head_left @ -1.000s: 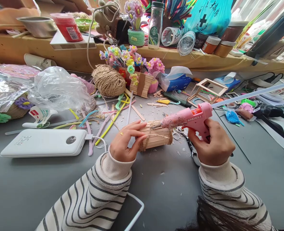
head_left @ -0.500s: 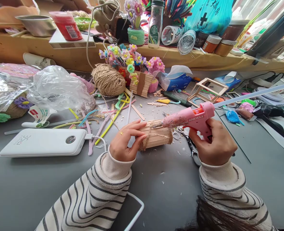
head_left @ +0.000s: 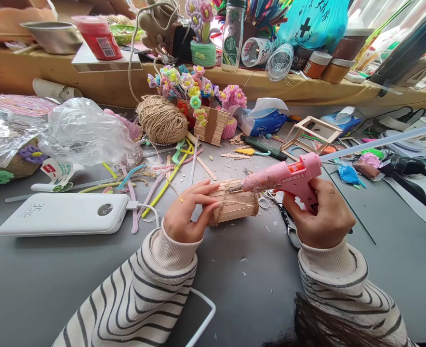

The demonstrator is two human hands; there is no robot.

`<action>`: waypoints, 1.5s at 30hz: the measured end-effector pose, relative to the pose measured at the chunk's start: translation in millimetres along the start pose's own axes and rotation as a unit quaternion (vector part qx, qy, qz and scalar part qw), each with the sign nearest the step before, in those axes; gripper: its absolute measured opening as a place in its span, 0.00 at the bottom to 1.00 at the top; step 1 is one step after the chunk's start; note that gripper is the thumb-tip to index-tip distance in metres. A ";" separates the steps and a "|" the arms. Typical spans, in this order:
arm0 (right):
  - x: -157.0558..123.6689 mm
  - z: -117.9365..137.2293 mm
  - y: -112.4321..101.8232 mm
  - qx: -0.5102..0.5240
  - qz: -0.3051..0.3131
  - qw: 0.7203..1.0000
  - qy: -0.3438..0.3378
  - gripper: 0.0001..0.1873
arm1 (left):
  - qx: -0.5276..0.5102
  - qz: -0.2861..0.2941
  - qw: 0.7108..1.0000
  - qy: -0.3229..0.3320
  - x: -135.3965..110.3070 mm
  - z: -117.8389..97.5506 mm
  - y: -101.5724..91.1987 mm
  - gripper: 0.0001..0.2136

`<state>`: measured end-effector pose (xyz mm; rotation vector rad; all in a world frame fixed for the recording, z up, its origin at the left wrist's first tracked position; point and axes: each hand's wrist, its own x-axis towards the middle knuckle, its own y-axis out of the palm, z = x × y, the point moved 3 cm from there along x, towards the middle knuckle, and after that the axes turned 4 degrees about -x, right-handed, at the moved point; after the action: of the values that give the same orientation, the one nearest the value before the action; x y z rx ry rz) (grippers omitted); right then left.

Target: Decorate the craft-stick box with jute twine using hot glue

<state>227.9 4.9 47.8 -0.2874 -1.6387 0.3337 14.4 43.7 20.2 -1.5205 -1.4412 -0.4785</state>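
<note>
My left hand [head_left: 187, 212] grips the left end of a small barrel of wooden craft sticks [head_left: 232, 206] wrapped with jute twine, lying on its side on the grey table [head_left: 72, 279]. My right hand [head_left: 319, 214] is closed round the handle of a pink hot glue gun [head_left: 285, 178]. The gun's nozzle touches the top of the stick barrel where the twine crosses it. A clear glue stick [head_left: 382, 140] juts out of the gun's back toward the right. Both sleeves are striped.
Scissors [head_left: 287, 221] lie under my right hand. A white power bank [head_left: 63, 220] with a cable lies at left. A twine ball [head_left: 161, 120], pipe-cleaner flowers [head_left: 187, 86], plastic bags [head_left: 86, 132], a tissue pack [head_left: 263, 120] and a stick frame [head_left: 312, 132] crowd the back. A cluttered wooden shelf [head_left: 307, 89] runs behind.
Almost nothing differs. My right hand with the glue gun has risen and shifted very slightly to the right; the left hand and the barrel stay where they were.
</note>
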 end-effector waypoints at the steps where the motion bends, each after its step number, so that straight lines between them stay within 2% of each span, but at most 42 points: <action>1: -0.5 -0.4 0.0 -0.002 0.002 1.000 0.004 0.14 | 0.002 0.001 1.000 0.001 0.2 -0.2 -0.1 0.04; 17: -1.4 -3.3 -2.0 -0.025 -0.012 1.000 0.002 0.18 | -0.003 -0.003 1.000 -0.006 0.0 0.2 -0.2 0.04; 32: 1.4 -2.9 -3.7 0.021 -0.020 1.000 -0.007 0.15 | -0.008 0.000 1.000 -0.003 -1.2 1.3 -0.1 0.05; 45: -0.1 -6.8 -3.5 0.000 -0.019 1.000 0.004 0.17 | -0.008 -0.004 1.000 -0.001 -1.5 1.5 0.6 0.05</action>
<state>234.7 1.9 49.6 -0.2580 -1.6349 0.3030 14.1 44.1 18.1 -1.5281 -1.4500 -0.4943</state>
